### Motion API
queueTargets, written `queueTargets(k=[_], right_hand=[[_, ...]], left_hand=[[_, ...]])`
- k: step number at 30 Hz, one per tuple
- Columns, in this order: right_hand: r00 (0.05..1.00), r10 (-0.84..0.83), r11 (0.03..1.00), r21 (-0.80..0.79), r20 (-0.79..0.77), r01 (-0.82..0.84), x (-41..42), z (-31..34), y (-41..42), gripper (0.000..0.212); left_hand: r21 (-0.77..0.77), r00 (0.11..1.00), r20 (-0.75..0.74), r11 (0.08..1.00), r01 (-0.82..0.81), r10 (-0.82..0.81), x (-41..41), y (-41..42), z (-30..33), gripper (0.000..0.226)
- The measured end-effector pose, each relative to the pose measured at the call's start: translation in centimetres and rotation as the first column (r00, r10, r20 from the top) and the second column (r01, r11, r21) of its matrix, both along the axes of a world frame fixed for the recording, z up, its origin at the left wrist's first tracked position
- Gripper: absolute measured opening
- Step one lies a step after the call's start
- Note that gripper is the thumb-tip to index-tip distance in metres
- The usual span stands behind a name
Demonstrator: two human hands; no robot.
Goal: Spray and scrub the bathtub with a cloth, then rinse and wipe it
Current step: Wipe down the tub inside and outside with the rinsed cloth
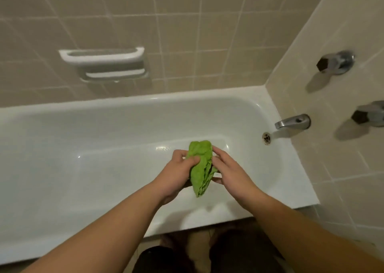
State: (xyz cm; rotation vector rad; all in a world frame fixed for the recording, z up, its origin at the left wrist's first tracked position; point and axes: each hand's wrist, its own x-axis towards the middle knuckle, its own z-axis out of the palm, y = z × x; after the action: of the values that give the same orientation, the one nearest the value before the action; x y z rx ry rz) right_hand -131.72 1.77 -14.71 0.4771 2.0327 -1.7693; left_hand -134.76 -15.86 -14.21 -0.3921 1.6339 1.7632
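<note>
Standing at the near rim of the glossy white enamel bathtub (62, 220), dark-clad legs (239, 252) showing at bottom edge. Reaching both bare forearms out over the tub. Gripping the crumpled bright-green cloth (202, 169) with the left hand (176, 172), fingers and thumb curled round its left side. Pressing the right hand (229, 172) against the cloth's right side, fingers fairly straight along it, thumb tucked under near the lower end; hard to tell how tight that hold is. Holding the cloth bunched lengthwise between the two hands, above the tub floor, toward the tap end, lower tip hanging free. Catching light on wet-looking patches of tub floor just beyond the hands. Sitting further right: round metal overflow fitting (266, 137) in the tub's end wall, chrome spout (293, 122) just above it. Mounting two chrome tap handles with dark hexagonal caps (334, 63) on the beige tiled end wall. Hanging on the far tiled wall: white recessed soap holder with grab bar (104, 65).
</note>
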Motion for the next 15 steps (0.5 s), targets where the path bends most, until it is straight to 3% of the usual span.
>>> queueTargets(k=[4, 8, 10, 15], right_hand=[[0.983, -0.036, 0.993, -0.116, -0.182, 0.015, -1.5, 5.5, -4.2, 0.041], [0.977, -0.093, 0.964, -0.262, -0.194, 0.040, -2.8, 7.7, -7.4, 0.046], [0.981, -0.121, 0.930, -0.363, -0.154, 0.058, -3.8, 8.0, -8.1, 0.055], [0.985, -0.088, 0.901, -0.433, -0.150, 0.014, -5.4, 8.3, -8.8, 0.042]], left_hand=[[-0.041, 0.972, -0.234, 0.999, -0.005, -0.005, -0.4, -2.7, 6.4, 0.025], [-0.164, 0.911, -0.412, 0.981, -0.099, 0.023, -1.0, -4.6, 10.4, 0.004], [-0.212, 0.888, -0.459, 0.971, -0.110, 0.001, -1.3, -5.2, 11.9, 0.012], [-0.269, 0.875, -0.484, 0.953, -0.138, -0.010, -1.0, -7.2, 12.9, 0.030]])
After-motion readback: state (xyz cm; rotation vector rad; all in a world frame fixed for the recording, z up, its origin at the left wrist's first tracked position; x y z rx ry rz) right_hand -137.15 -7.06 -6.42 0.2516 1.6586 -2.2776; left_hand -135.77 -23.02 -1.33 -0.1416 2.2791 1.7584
